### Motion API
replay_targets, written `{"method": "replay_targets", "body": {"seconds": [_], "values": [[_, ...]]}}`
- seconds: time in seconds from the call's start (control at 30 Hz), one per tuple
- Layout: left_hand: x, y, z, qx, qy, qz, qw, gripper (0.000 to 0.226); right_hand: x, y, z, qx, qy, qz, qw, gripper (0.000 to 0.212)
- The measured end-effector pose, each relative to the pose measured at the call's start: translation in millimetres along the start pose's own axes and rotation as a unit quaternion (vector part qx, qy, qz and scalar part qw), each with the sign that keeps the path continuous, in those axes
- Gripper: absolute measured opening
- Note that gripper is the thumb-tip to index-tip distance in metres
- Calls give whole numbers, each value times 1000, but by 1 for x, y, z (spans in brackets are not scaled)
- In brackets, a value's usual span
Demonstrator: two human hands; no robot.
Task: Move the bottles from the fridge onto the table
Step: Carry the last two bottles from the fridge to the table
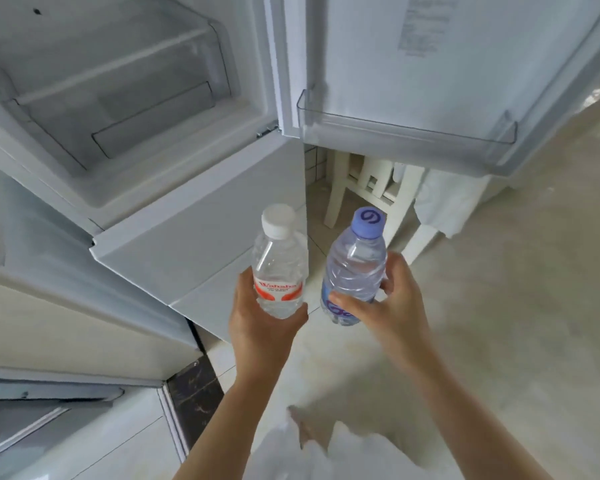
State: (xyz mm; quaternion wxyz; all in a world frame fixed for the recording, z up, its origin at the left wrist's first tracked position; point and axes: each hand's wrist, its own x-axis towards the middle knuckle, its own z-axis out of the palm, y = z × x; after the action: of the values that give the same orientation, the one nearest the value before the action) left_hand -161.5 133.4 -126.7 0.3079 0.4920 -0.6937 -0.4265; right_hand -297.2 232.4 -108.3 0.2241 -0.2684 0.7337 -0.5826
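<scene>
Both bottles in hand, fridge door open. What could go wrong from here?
1. The fridge door hangs open and both hands are full, so it may be left open or need an awkward nudge.
2. The right hand holds the purple-capped bottle tilted, mostly with fingertips; it could slip.
3. The left hand grips the white-capped bottle low, so it may tip while walking.

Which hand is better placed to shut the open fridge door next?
Right, probably: the right hand with its purple-capped bottle is nearer the door. Both hands are full.
</scene>
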Motion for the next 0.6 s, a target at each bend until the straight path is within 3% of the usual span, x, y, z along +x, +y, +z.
{"method": "replay_targets", "body": {"seconds": [0.27,0.6], "values": [[-79,19,94,29,-122,-20,992,74,-58,66,-129,-24,108,88,990,67],[-214,51,239,31,-246,-43,968,73,-135,126,-296,-37,173,178,968,75]]}}
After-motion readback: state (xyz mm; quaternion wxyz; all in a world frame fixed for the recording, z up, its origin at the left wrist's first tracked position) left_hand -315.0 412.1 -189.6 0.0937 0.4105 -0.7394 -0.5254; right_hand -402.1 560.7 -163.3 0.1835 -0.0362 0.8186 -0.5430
